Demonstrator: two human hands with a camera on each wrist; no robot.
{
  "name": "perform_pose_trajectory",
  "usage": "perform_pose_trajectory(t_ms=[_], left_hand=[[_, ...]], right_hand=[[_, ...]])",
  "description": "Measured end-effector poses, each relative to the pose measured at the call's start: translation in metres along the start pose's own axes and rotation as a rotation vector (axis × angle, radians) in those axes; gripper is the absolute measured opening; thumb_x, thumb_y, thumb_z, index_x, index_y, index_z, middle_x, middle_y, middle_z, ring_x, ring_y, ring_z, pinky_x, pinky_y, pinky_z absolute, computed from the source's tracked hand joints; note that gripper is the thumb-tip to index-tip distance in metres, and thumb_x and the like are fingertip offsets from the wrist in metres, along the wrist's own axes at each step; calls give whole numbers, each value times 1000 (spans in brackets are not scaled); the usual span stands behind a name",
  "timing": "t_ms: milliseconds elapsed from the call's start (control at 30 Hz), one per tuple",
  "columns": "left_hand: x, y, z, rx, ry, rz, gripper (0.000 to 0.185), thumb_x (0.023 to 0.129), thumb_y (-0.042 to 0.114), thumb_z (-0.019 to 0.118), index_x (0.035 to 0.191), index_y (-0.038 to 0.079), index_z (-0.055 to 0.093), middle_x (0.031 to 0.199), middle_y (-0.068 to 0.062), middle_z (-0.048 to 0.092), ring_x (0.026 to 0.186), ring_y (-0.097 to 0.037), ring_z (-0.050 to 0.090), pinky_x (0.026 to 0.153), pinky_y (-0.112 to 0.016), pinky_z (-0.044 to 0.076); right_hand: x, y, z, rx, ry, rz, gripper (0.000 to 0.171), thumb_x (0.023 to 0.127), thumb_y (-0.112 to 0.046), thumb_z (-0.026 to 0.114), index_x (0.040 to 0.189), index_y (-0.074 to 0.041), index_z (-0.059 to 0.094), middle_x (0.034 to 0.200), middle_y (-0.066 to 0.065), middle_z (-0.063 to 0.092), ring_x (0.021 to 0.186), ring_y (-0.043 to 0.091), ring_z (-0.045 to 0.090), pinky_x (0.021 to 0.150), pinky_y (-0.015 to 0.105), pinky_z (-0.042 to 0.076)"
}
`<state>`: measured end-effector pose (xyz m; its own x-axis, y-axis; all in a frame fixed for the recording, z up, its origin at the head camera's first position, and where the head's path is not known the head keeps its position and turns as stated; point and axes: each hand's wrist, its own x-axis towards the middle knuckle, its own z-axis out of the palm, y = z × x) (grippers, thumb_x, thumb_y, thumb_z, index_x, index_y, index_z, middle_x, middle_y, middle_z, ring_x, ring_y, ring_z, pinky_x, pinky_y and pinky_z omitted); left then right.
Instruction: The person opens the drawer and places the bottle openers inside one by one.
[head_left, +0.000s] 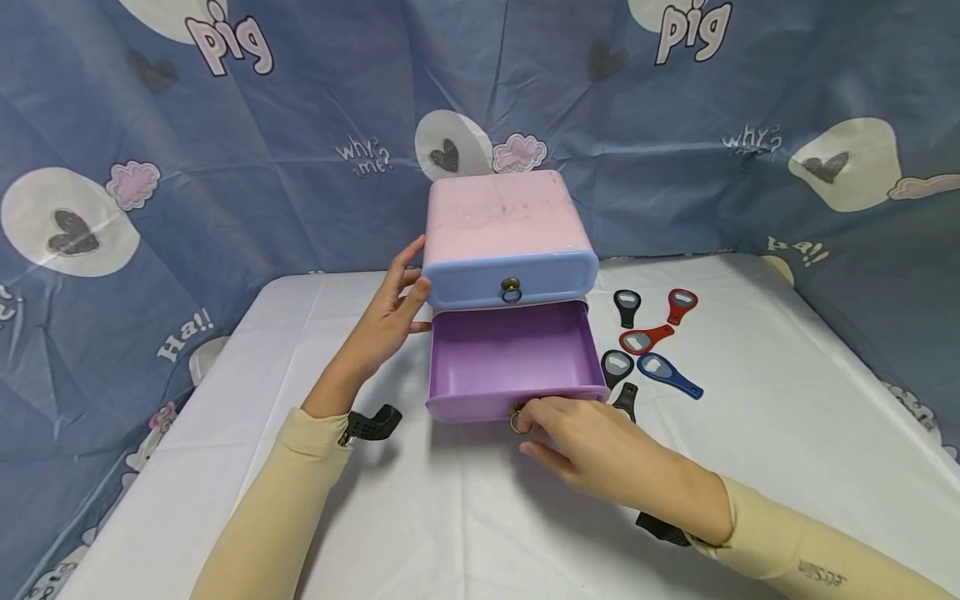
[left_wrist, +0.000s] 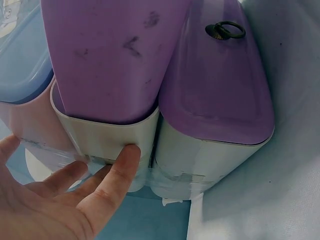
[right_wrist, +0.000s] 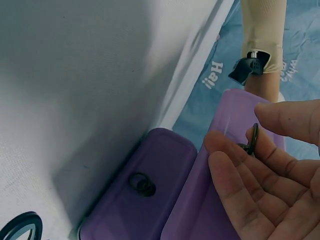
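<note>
From the head view, a small drawer cabinet stands on the white-clothed table; its purple middle drawer is drawn out toward the person, open side up and with nothing visible inside, its long axis running from the cabinet straight toward the camera, while the blue top drawer sits closed above it; the right hand is at the drawer's near front, thumb and forefinger pinched on the brass ring pull, so the drawer lies directly beyond the grip, away from the person; the left hand rests with straight fingers flat against the cabinet's left side, holding nothing; several bottle openers, black, red and blue, lie on the cloth just right of the cabinet

From the left wrist view, the fingers of the left hand press extended against the pale casing wall below the pulled-out purple drawer; a lower purple drawer beside it is closed, its ring handle hanging free

From the right wrist view, the right hand's fingers curl round the dark ring at the drawer front, the thumb closing from the other side; the closed lower drawer with its own ring lies just below; the right hand is the nearer one to the pull, and the drawer's front faces it squarely
</note>
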<state>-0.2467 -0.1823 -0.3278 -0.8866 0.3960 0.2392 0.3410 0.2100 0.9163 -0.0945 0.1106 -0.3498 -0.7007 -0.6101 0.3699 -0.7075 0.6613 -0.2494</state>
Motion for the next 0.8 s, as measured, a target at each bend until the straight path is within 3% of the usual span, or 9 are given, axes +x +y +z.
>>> perform_pose_trajectory(t_ms=[433,667,800], left_hand=[[0,0,0,2,-1,-6,63,113,52,46,169,50,18,165,-18,37,147,-42,49,104,-70,55],[0,-1,0,8,1,1,64,113,52,46,170,49,17,165,-19,37,147,-43,50,104,-70,55],[-1,0,0,8,1,-3,64,112,53,47,169,51,17,164,-18,37,146,-41,51,104,-69,56]], right_hand=[[-6,1,-6,43,-53,-10,14,101,-20,78,115,-20,77,105,-8,82,86,6,76,67,27,60],[-10,12,-17,181,-82,15,10,100,-17,78,110,-20,80,102,-12,80,91,-2,73,81,24,63],[-14,23,-31,306,-123,81,6,103,-21,75,107,-22,80,94,-17,76,85,-5,69,75,22,62]])
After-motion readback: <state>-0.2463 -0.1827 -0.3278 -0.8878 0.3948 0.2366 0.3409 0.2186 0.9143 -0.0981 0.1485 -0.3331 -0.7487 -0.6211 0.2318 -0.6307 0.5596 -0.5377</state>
